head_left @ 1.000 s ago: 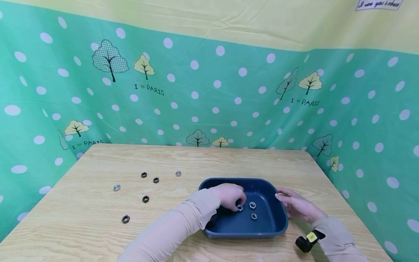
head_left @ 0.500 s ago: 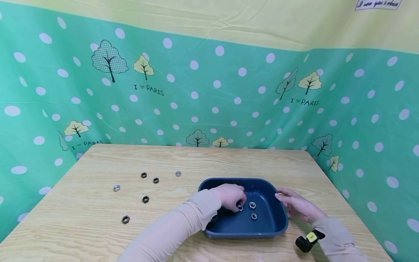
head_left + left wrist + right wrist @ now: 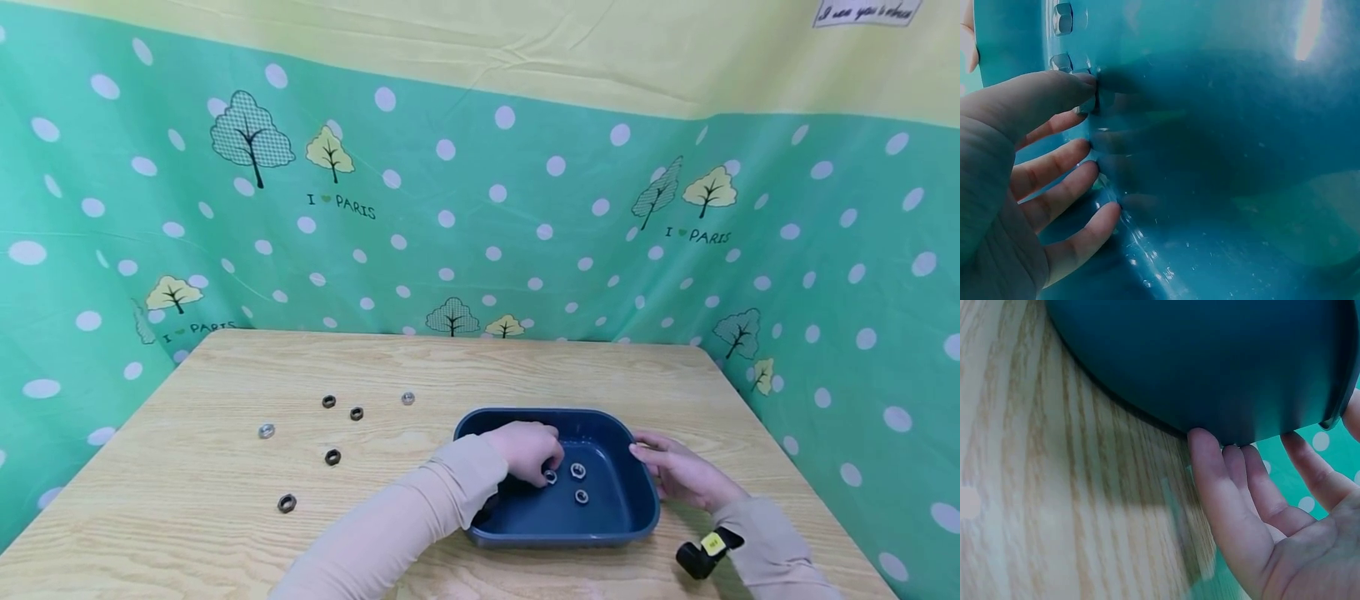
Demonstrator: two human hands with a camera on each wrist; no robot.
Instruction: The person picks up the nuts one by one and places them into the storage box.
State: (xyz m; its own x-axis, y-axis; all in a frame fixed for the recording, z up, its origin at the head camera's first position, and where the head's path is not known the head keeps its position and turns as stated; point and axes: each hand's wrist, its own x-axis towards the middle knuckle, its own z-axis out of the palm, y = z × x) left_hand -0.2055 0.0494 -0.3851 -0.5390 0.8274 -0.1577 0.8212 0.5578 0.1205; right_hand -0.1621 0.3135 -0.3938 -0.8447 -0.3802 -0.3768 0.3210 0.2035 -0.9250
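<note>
Here the left hand (image 3: pixel 528 450) is inside the dark blue tray (image 3: pixel 637 517), grip pinching a small silver hex nut (image 3: pixel 550 477) between thumb and fingertips on the tray floor. In the left wrist view the fingers (image 3: pixel 1060 187) lie fairly straight with tips on the floor, thumb tip at the nut. Whether the nut is lifted or resting, cannot tell.

Two more silver nuts sit in the tray: one (image 3: pixel 577 470) just beside the pinched one at 3 o'clock, another (image 3: pixel 582 497) near it at 5 o'clock.

The right hand (image 3: pixel 678 471) is outside the tray at its 3 o'clock wall, grip spread, straight fingers (image 3: pixel 1222 487) touching the outer wall and steadying it.

On the counter (image 3: pixel 187 517), well apart at 9 to 10 o'clock of the tray, lie loose nuts: dark ones (image 3: pixel 287 502) (image 3: pixel 333 457) (image 3: pixel 356 413) (image 3: pixel 328 402) and silver ones (image 3: pixel 266 431) (image 3: pixel 408 398).

Handling, as a judgement: the nut is rigid metal, dense but light overall, not fragile. Smooth flats and a slick glossy tray floor mean it may skid or roll off the fingertips. Best hold is a fingertip pinch across two opposite flats. The tray looks like light, stiff plastic and would likely slide on the wood, so bracing the wall makes sense.
</note>
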